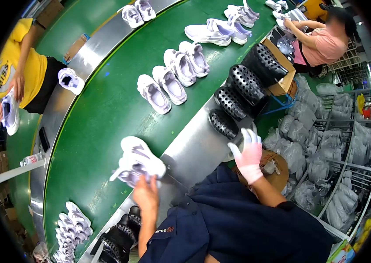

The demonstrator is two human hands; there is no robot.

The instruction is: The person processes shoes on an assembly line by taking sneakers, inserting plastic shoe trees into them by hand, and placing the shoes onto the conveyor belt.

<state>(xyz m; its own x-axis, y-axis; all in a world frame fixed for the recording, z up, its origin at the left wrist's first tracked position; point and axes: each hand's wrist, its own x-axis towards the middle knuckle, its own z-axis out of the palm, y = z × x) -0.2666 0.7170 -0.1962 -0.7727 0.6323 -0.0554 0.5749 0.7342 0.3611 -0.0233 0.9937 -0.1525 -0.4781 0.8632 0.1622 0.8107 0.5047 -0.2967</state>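
Observation:
My left hand (147,195) is bare and closed on the heel end of a white sneaker with lilac trim (135,173), at the near edge of the green belt. A second white sneaker (138,147) lies against it, partly overlapped. My right hand (249,157), in a white and pink glove, has its fingers spread and holds nothing I can see. Just beyond its fingertips stand black perforated shoe forms (223,123) on the metal ledge (194,147). A pale object behind the glove is mostly hidden.
Rows of white sneakers (168,85) stand across the green belt (102,144). More black forms (117,239) are at lower left. Wire racks (343,162) hold plastic-wrapped items at right. A person in yellow (32,70) holds a sneaker; a person in pink (330,46) sits far right.

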